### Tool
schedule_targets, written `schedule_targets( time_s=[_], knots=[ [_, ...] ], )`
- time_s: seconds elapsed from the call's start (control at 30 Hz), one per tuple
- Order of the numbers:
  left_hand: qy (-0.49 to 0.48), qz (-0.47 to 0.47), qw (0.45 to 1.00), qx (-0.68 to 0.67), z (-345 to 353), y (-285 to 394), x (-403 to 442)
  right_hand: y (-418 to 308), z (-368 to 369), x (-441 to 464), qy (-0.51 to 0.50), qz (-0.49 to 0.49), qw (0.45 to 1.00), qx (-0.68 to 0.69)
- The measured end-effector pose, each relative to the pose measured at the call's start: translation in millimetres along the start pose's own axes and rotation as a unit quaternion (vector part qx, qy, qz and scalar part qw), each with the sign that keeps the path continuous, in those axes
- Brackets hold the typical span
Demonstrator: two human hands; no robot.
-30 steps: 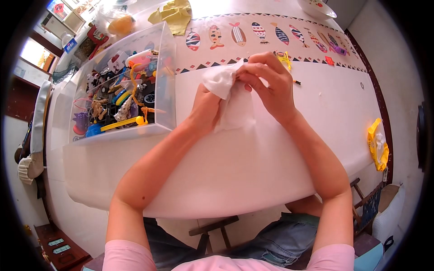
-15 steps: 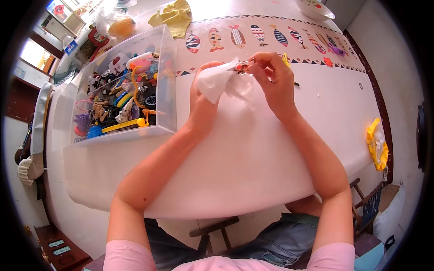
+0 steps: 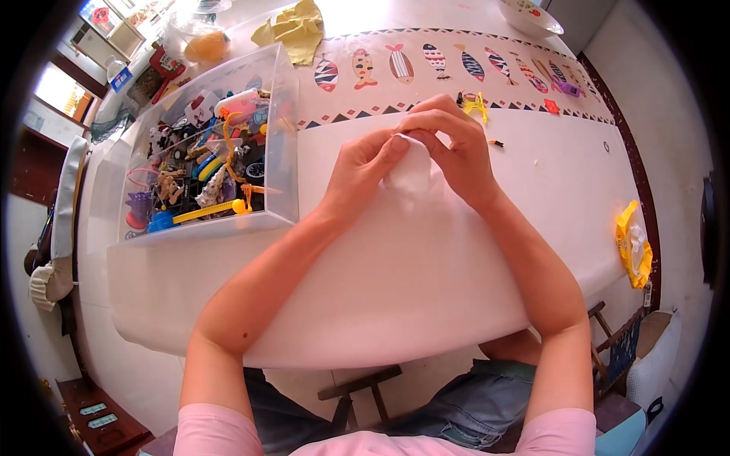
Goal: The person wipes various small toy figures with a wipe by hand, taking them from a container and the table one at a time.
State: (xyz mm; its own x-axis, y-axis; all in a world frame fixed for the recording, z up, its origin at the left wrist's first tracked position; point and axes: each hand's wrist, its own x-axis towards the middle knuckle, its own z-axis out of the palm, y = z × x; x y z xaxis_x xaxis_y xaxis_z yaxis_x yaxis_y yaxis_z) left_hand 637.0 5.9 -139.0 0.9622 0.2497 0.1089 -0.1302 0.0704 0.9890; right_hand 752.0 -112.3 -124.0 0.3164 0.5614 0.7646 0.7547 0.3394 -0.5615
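My left hand [image 3: 363, 169] pinches a white wipe [image 3: 411, 173] between thumb and fingers above the table. Close against it, my right hand [image 3: 455, 144] has its fingers bent together at the top of the same wipe. Any small object between the fingertips is hidden. The wipe hangs down below both hands. Just beyond my right hand lie a yellow plastic piece [image 3: 475, 107] and a small black piece [image 3: 496, 143].
A clear bin [image 3: 283, 152] full of toys stands at the left. Behind are a yellow cloth [image 3: 293, 32], a fish-print runner [image 3: 487, 38] and a bowl [image 3: 531, 18]. A yellow wipes packet [image 3: 633, 245] lies at the right edge, a purple toy [image 3: 567, 87] farther back.
The wipe has gone from draping over my left hand to hanging between both hands. My right hand has come in to meet my left, and the small reddish object at its fingertips is now hidden.
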Motion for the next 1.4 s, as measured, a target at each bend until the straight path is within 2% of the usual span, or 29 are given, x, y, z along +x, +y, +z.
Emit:
schedule_targets(
  time_s=[0.1, 0.2, 0.33, 0.5, 0.63, 0.7, 0.8, 0.9, 1.0, 1.1, 1.2, 1.3, 1.4],
  knots=[
    [-0.013, -0.002, 1.0, -0.028, 2.9, 2.2, -0.9, 1.6, -5.2, 0.1, -0.009, 0.114, 0.988, 0.103],
    [-0.034, 0.004, 0.995, -0.096, 3.7, 2.4, 0.0, -4.5, -5.2, 0.0, 0.013, 0.208, 0.928, 0.309],
    [-0.098, -0.047, 0.977, -0.181, -1.7, 1.1, -3.4, -4.6, -2.5, -4.0, -0.022, 0.179, 0.946, 0.269],
    [-0.058, -0.031, 0.98, -0.188, 3.6, 6.0, -3.7, -8.0, -2.5, -1.3, -0.016, 0.197, 0.945, 0.262],
    [0.009, -0.029, 0.973, -0.227, 11.2, 10.6, -3.0, -3.0, -5.0, -3.0, -0.008, 0.212, 0.923, 0.322],
    [0.035, -0.017, 0.987, -0.159, 5.7, 4.6, -1.2, -10.3, -2.4, -1.4, -0.001, 0.22, 0.921, 0.323],
    [0.041, 0.012, 0.99, -0.131, 3.5, 2.0, -0.2, -12.4, 0.4, 0.8, 0.003, 0.176, 0.951, 0.254],
    [0.037, 0.029, 0.993, -0.11, -0.4, -2.9, 1.0, -13.9, 0.9, 1.6, 0.027, 0.191, 0.947, 0.257],
    [0.046, 0.013, 0.995, -0.083, 3.6, 1.8, -0.4, -11.1, 4.1, -1.3, 0.01, 0.131, 0.989, 0.064],
    [0.04, 0.015, 0.999, -0.011, 1.2, 0.4, -1.0, -12.1, 4.7, -1.0, -0.043, -0.005, 0.997, -0.061],
    [0.066, 0.061, 0.996, 0.016, 6.4, -3.8, 0.6, -15.3, 9.2, 0.1, -0.02, 0.024, 0.999, -0.039],
    [0.061, 0.076, 0.995, 0.03, 5.1, -3.3, 1.6, -22.9, 11.6, 1.5, 0.05, 0.17, 0.977, 0.118],
    [0.069, 0.07, 0.995, 0.004, 6.0, -2.0, 0.0, -11.9, 4.8, -2.9, 0.015, 0.124, 0.992, 0.009]
  ],
)
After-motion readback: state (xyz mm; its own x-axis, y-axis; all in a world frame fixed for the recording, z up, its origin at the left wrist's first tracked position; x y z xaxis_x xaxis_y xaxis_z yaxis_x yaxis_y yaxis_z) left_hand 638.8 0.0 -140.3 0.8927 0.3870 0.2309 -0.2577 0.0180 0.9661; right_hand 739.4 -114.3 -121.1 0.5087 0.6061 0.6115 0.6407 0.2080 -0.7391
